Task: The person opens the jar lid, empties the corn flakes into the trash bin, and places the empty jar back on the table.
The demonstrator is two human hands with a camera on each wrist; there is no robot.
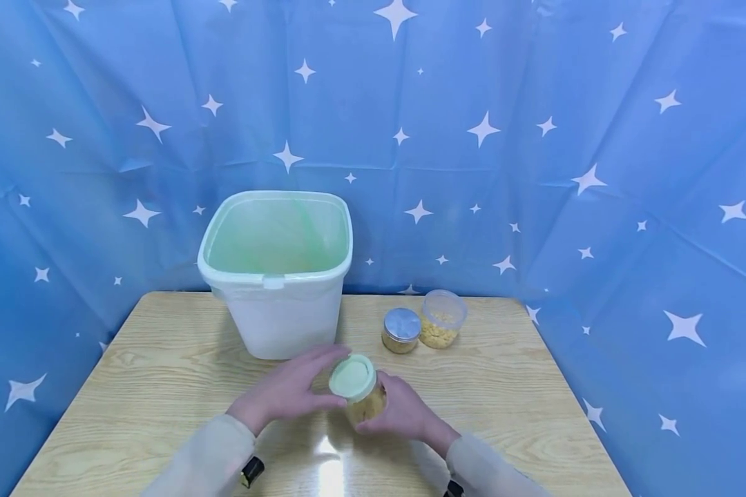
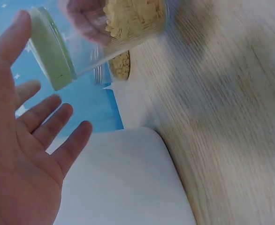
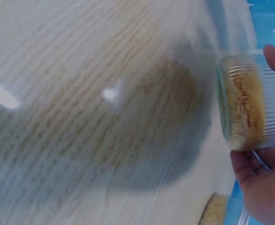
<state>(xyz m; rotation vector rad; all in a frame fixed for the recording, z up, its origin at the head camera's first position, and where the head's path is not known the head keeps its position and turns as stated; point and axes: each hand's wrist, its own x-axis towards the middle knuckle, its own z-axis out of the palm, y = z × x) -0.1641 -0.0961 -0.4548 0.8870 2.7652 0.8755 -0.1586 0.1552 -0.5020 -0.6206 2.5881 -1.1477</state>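
A clear ribbed jar [image 1: 365,407] with a pale green lid [image 1: 353,376] is near the middle front of the table. It looks held just off the tabletop. My right hand [image 1: 404,411] grips the jar's side, with thumb and fingers around the body in the right wrist view. Yellow flakes [image 2: 133,18] fill its lower part in the left wrist view. Beside the lid is my left hand [image 1: 292,386], its fingers spread and extended. The left thumb [image 2: 18,35] lies at the lid's edge; whether it touches cannot be told.
A large white bin [image 1: 286,310] with a green inside stands open behind my left hand. Toward the back right are a small silver-lidded jar [image 1: 401,330] and a clear lidless-looking tub [image 1: 443,321] of yellow flakes. A blue starry curtain [image 1: 447,90] surrounds the wooden table [image 1: 503,428].
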